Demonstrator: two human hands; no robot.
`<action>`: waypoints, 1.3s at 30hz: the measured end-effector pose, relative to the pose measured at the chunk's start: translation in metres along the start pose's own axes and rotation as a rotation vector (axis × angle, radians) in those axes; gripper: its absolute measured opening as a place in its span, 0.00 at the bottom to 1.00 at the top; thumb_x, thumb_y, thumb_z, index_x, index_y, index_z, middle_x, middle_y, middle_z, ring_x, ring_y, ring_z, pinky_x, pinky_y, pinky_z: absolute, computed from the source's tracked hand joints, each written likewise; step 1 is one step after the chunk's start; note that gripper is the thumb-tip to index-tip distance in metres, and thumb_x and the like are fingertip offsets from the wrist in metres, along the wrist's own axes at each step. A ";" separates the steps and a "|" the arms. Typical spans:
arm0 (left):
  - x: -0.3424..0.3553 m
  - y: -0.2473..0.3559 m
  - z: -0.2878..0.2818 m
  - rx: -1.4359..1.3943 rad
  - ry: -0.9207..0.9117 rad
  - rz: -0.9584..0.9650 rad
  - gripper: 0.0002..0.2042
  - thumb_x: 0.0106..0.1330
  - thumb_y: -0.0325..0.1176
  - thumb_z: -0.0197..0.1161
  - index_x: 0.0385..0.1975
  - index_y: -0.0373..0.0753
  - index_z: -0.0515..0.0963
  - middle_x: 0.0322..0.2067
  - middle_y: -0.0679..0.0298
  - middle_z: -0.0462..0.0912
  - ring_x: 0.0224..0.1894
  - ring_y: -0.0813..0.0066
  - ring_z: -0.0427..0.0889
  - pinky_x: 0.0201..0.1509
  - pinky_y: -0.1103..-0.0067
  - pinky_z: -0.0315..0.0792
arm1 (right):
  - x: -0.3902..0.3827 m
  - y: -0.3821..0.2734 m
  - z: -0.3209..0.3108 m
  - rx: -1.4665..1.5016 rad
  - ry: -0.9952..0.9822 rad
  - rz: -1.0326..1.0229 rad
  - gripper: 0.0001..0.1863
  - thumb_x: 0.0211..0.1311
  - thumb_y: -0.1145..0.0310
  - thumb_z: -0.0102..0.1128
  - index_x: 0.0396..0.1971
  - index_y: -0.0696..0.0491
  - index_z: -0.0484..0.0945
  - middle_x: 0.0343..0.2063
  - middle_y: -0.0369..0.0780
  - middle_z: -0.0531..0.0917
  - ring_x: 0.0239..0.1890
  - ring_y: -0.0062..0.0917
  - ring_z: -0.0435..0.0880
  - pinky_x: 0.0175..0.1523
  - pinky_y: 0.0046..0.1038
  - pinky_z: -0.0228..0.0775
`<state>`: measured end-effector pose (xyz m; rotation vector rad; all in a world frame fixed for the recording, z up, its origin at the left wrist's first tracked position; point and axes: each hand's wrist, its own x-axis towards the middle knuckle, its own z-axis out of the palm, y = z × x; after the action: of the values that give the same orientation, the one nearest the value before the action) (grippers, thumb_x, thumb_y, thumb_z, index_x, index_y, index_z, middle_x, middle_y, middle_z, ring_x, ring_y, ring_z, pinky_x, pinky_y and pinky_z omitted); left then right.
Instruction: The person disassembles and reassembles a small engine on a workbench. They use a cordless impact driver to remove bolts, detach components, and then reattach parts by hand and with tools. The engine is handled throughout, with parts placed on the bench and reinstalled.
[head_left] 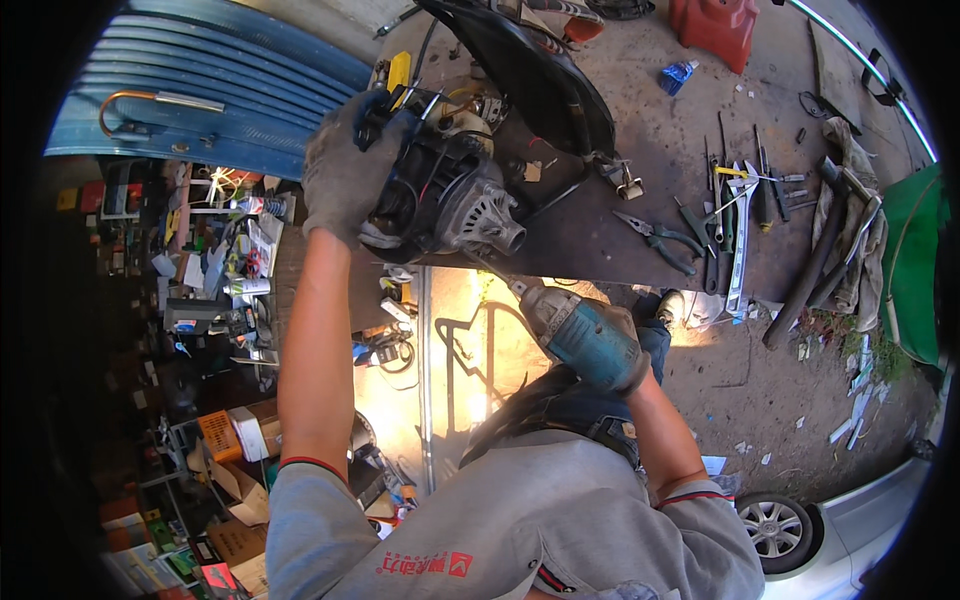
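Observation:
My left hand (pixel 345 175), in a grey work glove, is closed round the dark upper left part of a small engine (pixel 482 215) on the workbench. The engine has a black casing and a silver slotted housing with a short round outlet facing me. In my right hand (pixel 628 352), also gloved, is a teal and grey power driver (pixel 588 332). Its bit points up and left and reaches the lower edge of the engine. Whether the tip sits in a screw is too small to tell. A black padded harness (pixel 540 75) lies behind the engine.
On the dark workbench (pixel 620 245) to the right lie pliers (pixel 660 240), an adjustable wrench (pixel 741 235), several screwdrivers and a hammer (pixel 805 255) beside a rag. A red fuel can (pixel 715 30) stands at the back. Shelves with cartons are at left, a silver car (pixel 870 530) at lower right.

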<state>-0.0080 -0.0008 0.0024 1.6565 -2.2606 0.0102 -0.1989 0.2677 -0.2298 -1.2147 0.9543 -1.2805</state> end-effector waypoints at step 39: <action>-0.001 -0.006 -0.001 -0.035 0.019 0.059 0.25 0.63 0.52 0.69 0.55 0.44 0.82 0.52 0.55 0.83 0.57 0.52 0.79 0.62 0.64 0.72 | 0.017 -0.029 -0.026 -0.306 0.158 -0.145 0.22 0.51 0.72 0.75 0.49 0.57 0.83 0.44 0.40 0.87 0.46 0.23 0.84 0.51 0.27 0.77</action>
<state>-0.0025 -0.0016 0.0019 1.5647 -2.2814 0.0002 -0.2274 0.2504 -0.2030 -1.4557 1.2288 -1.3954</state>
